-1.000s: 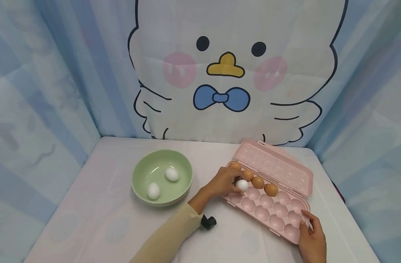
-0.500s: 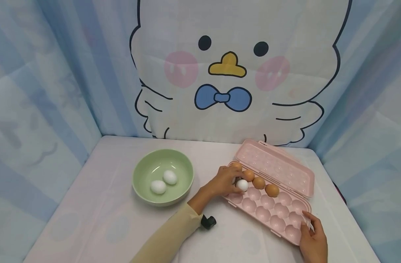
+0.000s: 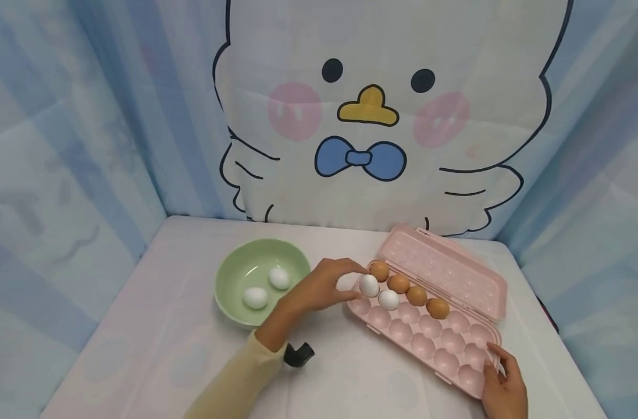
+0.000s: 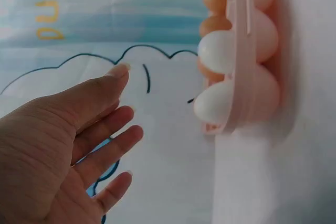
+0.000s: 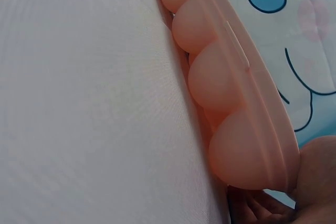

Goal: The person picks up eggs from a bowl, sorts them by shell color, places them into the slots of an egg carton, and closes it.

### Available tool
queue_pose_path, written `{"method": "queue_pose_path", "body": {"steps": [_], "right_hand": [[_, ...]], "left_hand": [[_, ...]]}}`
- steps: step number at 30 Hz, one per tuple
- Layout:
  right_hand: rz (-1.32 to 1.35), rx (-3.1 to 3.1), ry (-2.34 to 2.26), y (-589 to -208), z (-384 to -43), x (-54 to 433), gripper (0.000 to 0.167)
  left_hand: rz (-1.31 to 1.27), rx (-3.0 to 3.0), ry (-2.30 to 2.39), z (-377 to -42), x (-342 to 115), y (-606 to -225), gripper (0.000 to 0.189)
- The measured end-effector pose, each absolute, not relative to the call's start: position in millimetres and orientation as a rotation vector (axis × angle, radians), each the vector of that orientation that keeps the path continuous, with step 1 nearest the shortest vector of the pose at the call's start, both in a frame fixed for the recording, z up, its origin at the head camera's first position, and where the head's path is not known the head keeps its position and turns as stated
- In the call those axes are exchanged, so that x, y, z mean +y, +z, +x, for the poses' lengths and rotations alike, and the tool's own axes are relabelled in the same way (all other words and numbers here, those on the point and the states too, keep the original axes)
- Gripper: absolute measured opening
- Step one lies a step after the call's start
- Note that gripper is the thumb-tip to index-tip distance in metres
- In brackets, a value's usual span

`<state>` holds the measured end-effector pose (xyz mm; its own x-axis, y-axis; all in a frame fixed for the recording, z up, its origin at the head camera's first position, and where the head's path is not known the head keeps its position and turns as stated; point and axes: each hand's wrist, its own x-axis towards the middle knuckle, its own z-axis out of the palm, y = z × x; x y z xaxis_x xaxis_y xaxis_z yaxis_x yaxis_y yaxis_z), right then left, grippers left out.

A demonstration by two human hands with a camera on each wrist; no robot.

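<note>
Both hands are seen at the carton, well apart from one another. The left hand (image 3: 324,285) is held near the carton's left end, its thumb and fingers spread apart with nothing gripped; in the left wrist view a gap is seen between the fingertips and the nearest white egg. The pink egg carton (image 3: 422,345) is set on the right part of the counter (image 3: 345,384), its lid (image 3: 444,270) opened back on the far side. By the right hand (image 3: 504,387) the carton's right end is gripped, though how the fingers are placed underneath is only partly seen. Four brown eggs (image 3: 416,295) are lined up in the row nearest the lid, and two white eggs (image 3: 389,299) are seated side by side at the left end of the middle row. To the left, a green bowl (image 3: 232,279) is placed, its near right edge partly covered by the left arm. Inside it two more white eggs (image 3: 256,298) are held, lying apart. The counter is backed by a curtain (image 3: 298,192) on which a cartoon character with a blue bow is printed
</note>
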<state>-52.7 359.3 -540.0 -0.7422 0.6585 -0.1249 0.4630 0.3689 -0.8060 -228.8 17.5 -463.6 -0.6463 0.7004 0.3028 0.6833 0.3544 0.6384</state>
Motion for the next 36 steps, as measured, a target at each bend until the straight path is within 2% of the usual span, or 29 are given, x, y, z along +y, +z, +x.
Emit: {"method": "queue_pose_path", "body": {"steps": [4, 9, 13, 18, 26, 36], "right_hand": [[-0.994, -2.436, 1.315, -540.6, -49.7, 360.7, 0.045], [-0.982, -2.445, 1.297, -539.6, -48.0, 363.4, 0.045], [-0.98, -2.447, 1.278, -537.3, -48.9, 366.8, 0.045], [-0.994, -2.428, 1.302, -538.8, -48.4, 369.4, 0.046], [-1.009, -2.388, 1.351, -543.2, -49.8, 365.7, 0.045], [-0.972, -2.399, 1.329, -541.8, -50.6, 364.0, 0.044]], "left_hand": [[1.167, 2.634, 1.194, -222.5, -35.5, -454.0, 0.047], [0.951, 2.76, 1.182, -216.6, -102.8, -459.4, 0.049], [0.827, 2.747, 1.154, -217.5, -133.4, -468.5, 0.051], [0.778, 2.714, 1.09, -224.0, -137.0, -476.9, 0.053], [0.742, 2.731, 1.174, -224.1, -117.5, -487.2, 0.051], [0.832, 2.704, 1.079, -217.3, -84.2, -488.8, 0.035]]}}
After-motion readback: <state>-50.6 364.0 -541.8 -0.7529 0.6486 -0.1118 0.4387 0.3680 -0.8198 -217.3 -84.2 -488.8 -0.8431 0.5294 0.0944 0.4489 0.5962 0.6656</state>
